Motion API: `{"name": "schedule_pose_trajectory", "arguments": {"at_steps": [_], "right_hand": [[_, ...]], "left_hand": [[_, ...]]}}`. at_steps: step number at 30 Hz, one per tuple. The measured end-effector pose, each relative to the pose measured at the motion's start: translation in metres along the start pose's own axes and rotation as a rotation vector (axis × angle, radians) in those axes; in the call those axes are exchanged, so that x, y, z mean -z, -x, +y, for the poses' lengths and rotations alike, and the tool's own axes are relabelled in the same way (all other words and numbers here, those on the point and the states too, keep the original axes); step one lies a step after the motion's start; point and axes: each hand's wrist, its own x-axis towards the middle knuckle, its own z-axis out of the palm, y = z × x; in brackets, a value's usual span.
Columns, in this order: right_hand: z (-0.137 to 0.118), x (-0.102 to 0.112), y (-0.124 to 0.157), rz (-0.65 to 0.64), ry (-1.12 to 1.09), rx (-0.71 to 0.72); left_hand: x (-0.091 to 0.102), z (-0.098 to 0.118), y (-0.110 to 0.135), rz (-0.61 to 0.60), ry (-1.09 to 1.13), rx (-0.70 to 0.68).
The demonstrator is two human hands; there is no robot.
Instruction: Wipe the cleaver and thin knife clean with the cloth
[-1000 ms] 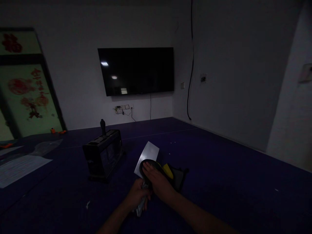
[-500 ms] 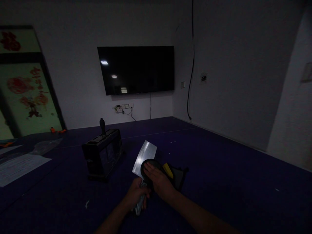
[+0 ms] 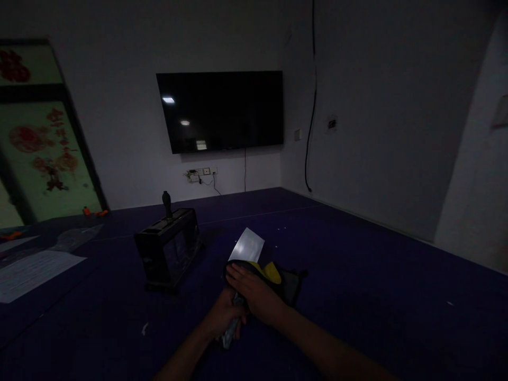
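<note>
My left hand (image 3: 227, 313) is closed around the handle of a cleaver, whose broad shiny blade (image 3: 248, 246) points up and away from me. Over the lower part of the blade lies a dark grey and yellow cloth (image 3: 272, 272). My right hand (image 3: 252, 291) presses this cloth onto the blade, its fingers close together. One end of the cloth trails to the right on the dark purple surface. The blade's lower edge is hidden under the cloth and hand.
A black box-shaped holder (image 3: 169, 248) with a dark handle (image 3: 166, 203) rising from its top stands to the left. Papers (image 3: 37, 272) and clear plastic (image 3: 75, 238) lie at far left. Small white scraps (image 3: 144, 329) dot the purple tabletop (image 3: 357, 317). A television (image 3: 222, 111) hangs behind.
The cloth under my right hand now covers more of the lower blade, and more of its yellow side shows. The cleaver has shifted slightly right. My left hand keeps its grip.
</note>
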Motion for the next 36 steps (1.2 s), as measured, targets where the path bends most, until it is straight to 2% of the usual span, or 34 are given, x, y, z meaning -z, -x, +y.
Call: {"name": "schedule_pose_trajectory", "arguments": {"at_steps": [5,15,27,36], "right_hand": [[0.0011,-0.0034,-0.0011,0.001,-0.027,-0.021],[0.0019,-0.0016,0.0007,0.074,-0.006,-0.181],[0.0048,-0.0029,0.0032,0.099,-0.025,-0.265],[0.0037,-0.0044,0.0041,0.12,-0.011,-0.265]], "left_hand": [[0.0018,-0.0039,-0.0016,-0.01,0.024,0.009],[0.0028,-0.0004,-0.0001,-0.06,0.006,0.003],[0.0067,-0.0053,-0.0021,0.008,0.036,0.038],[0.0052,-0.0055,-0.0005,0.023,0.068,0.022]]}}
